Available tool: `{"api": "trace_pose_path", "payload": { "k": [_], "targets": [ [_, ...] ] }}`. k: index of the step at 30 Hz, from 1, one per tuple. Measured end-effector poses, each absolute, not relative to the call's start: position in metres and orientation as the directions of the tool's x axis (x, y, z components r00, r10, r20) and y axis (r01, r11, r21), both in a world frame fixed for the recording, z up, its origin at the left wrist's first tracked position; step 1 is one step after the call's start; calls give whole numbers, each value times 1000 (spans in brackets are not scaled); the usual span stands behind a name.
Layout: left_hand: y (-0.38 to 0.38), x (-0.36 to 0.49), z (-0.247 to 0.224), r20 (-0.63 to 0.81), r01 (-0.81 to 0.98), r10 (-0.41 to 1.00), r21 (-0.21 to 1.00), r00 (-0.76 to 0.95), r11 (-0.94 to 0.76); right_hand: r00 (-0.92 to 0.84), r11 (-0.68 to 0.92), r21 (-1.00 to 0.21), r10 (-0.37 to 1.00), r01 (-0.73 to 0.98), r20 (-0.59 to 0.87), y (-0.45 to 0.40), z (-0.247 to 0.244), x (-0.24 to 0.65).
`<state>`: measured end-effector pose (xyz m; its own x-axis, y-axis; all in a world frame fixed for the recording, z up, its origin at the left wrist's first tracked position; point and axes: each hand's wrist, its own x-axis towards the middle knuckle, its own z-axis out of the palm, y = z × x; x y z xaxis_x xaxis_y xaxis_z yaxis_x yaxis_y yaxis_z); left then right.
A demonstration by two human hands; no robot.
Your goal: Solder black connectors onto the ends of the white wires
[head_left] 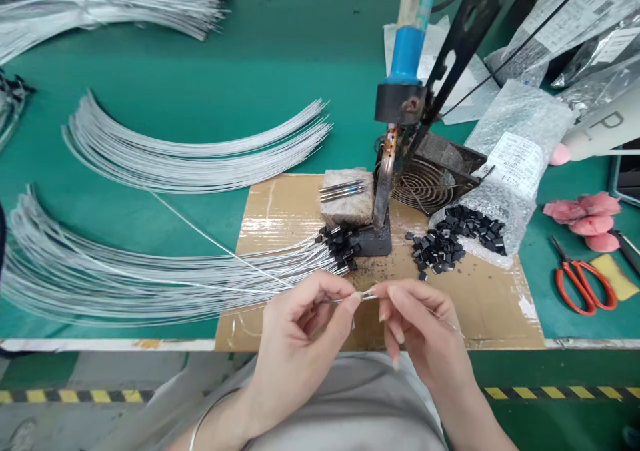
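My left hand [305,344] pinches a white wire [220,244] between thumb and forefinger; the wire runs back to the upper left. Close beside it, the fingertips of my right hand [425,334] close on the wire's tip, where the fine detail is too small to make out. A thin strand [443,319] trails across my right fingers. Left of my hands lies a bundle of white wires [165,277] whose right ends carry black connectors [340,244]. Behind it rests a second bundle of white wires [200,164] with plain ends.
A blue-handled soldering iron [407,51] stands in a bracket over the cardboard [490,317]. Beside it are a block with metal tips [350,204] and a fan [430,174]. Loose black connectors [437,251] spill from a bubble bag [525,124]. Orange-handled scissors [583,284] lie right.
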<state>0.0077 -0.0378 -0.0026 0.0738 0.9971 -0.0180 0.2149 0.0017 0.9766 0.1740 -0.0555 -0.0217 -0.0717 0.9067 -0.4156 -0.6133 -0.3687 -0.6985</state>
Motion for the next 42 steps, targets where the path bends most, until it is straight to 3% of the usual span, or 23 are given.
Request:
{"api": "trace_pose_path", "payload": {
  "k": [11,18,26,42],
  "targets": [
    [-37,13,-1,113,310,994,944,15,-112,-80,-350,-740,924,-575,-374,-64,-27,171],
    [-39,10,-7,196,358,980,912,47,-199,-108,-377,-670,907,-639,-407,-57,-19,169],
    [-40,9,-4,209,382,973,895,93,-229,-176,-449,-630,877,-633,-448,-53,-17,173],
    [-46,12,-14,232,437,972,870,41,-226,-75,-362,-706,912,-609,-404,-59,-22,168]
  ]
}}
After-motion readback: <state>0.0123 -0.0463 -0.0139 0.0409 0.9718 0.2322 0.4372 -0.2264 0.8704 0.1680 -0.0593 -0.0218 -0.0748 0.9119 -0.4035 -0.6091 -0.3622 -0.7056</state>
